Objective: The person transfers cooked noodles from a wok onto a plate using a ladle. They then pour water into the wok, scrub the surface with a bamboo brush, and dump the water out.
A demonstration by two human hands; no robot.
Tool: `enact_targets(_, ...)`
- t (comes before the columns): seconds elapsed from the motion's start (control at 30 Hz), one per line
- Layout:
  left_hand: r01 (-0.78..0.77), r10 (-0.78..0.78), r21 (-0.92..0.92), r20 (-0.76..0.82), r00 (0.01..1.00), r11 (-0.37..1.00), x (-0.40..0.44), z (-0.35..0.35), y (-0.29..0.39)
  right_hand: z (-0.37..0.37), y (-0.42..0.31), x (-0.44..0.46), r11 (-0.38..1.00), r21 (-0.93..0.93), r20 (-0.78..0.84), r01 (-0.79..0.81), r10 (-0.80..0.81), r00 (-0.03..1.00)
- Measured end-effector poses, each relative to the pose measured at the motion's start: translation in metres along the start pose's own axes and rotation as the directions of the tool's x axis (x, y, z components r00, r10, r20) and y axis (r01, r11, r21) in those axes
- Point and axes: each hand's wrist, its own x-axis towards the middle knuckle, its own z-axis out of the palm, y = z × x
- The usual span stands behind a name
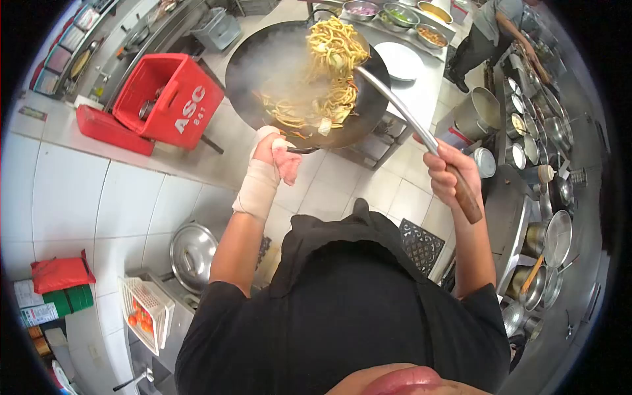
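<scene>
A large dark wok (247, 69) is tilted over the end of the steel counter, with steam rising from it. My left hand (266, 146), its wrist wrapped in a pale bandage, grips the near handle of the wok through a pink cloth (288, 163). My right hand (451, 172) is closed around the wooden handle of a long metal ladle (401, 108). The ladle's head is hidden under a heap of yellow noodles (337, 46) raised at the wok's far right side. More noodles with cabbage and carrot pieces lie lower in the wok.
Beside the wok, a white plate (399, 61) sits on the counter near metal bowls of chopped ingredients (398, 16). A red bin (168, 99) stands at left. Another person (494, 33) works at the far right. Several pots and strainers (558, 237) line the right side.
</scene>
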Motion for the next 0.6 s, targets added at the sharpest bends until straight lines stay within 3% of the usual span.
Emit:
enact_targets(0.1,-0.098,0.087,-0.144,-0.084,0.993,0.985,0.047,0.017,0.003,-0.021,-0.046,0.006,0.993,-0.102,-0.028,0.067,-0.07,0.997)
enact_targets(0.13,-0.045,0.063,-0.1,0.186,0.981,0.994,0.062,0.009,0.008,-0.028,-0.061,0.008,0.988,-0.13,-0.029,0.085,-0.09,0.996)
enact_targets(0.23,-0.21,0.21,-0.02,0.025,0.977,0.978,0.079,0.032,0.009,-0.047,-0.098,0.017,0.965,-0.229,-0.102,0.125,-0.151,0.983)
enact_targets(0.33,-0.168,0.158,-0.067,-0.133,0.978,0.984,0.091,0.051,0.009,-0.069,-0.127,0.024,0.932,-0.339,-0.173,0.13,-0.197,0.965)
enact_targets(0.47,-0.162,0.152,-0.089,-0.108,0.982,0.983,0.088,0.073,0.012,-0.119,-0.148,0.038,0.869,-0.484,-0.286,0.103,-0.268,0.92)
enact_targets(0.57,-0.179,0.165,-0.018,-0.31,0.936,0.984,0.088,0.098,0.012,-0.137,-0.143,0.048,0.798,-0.6,-0.363,0.066,-0.345,0.866)
enact_targets(0.6,-0.184,0.167,-0.041,-0.275,0.947,0.982,0.089,0.099,0.013,-0.152,-0.144,0.054,0.782,-0.62,-0.339,0.061,-0.338,0.878)
